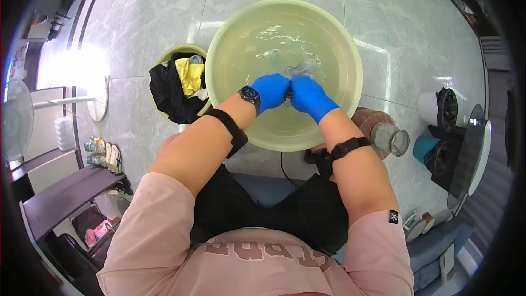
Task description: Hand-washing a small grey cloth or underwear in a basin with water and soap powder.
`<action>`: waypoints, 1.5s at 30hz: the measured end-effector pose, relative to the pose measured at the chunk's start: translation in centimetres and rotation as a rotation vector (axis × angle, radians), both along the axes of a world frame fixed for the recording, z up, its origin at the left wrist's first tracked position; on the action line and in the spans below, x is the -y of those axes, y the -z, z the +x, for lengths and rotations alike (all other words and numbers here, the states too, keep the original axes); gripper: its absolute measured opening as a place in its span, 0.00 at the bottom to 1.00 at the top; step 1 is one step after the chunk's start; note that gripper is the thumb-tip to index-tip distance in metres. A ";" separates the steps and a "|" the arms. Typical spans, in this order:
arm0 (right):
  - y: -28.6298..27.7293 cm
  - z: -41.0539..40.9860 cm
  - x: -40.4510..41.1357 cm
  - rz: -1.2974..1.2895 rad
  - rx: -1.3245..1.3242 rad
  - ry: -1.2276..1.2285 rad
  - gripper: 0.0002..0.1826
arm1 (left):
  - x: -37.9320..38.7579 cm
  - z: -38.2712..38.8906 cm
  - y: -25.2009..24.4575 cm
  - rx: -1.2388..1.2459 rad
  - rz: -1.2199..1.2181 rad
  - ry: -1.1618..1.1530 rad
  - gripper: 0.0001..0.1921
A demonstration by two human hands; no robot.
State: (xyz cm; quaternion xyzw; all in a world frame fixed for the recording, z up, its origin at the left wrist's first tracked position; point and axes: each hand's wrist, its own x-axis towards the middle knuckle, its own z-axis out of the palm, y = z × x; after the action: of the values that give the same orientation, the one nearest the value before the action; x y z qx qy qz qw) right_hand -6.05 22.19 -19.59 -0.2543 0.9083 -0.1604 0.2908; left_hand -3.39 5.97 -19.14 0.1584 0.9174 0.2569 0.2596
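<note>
A large pale green plastic basin (222, 45) of water sits on the floor before me. My left hand (273, 89) and my right hand (310, 95), both in blue gloves, meet knuckle to knuckle over its near half. Both are closed on a dark grey cloth (300, 70); part of it trails in the water beyond my fingers, and a small dark piece shows between my fists. The rest of it is hidden by the gloves. Ripples and glints cover the water on the far side. A black watch (249, 94) is on my left wrist.
Left of the basin, a smaller green tub (168, 54) holds black, yellow and grey clothes (178, 90). A glass jar (388, 139) stands close by my right forearm. Lined bins (429, 107) are farther right; a white standing fan (61, 100) and dark table (72, 199) are left.
</note>
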 end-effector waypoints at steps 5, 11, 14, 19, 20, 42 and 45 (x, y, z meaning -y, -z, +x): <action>2.2 -1.3 -0.1 0.030 0.038 -0.022 0.11 | -0.6 -0.4 1.0 0.007 0.053 -0.059 0.10; -11.2 -3.6 -2.3 -0.292 -0.103 0.115 0.16 | 1.0 -2.3 -9.9 -0.198 0.081 -0.140 0.12; -15.9 -3.1 -2.9 -0.650 -0.190 0.183 0.20 | 2.3 -1.4 -14.9 -0.358 0.456 -0.271 0.16; -21.3 -1.9 -2.9 -1.128 -0.229 0.234 0.26 | 3.0 -0.5 -19.8 -0.361 0.902 -0.382 0.17; -22.0 -1.2 -2.7 -1.201 -0.194 0.268 0.26 | 2.5 -0.1 -20.6 -0.387 1.018 -0.363 0.17; -11.5 5.3 5.8 -1.094 -0.069 0.663 0.50 | -1.6 -0.5 -19.5 -0.115 1.429 -1.077 0.19; -6.7 3.3 7.4 -1.404 0.179 0.711 0.35 | -2.9 -0.7 -18.8 0.122 1.791 -1.111 0.22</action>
State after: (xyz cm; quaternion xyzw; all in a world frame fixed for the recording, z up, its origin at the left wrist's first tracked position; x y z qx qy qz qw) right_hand -2.79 14.82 -12.89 -0.0589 0.5947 -0.7991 0.0655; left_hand -4.12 8.91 -0.33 -0.1634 0.3217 0.9307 -0.0606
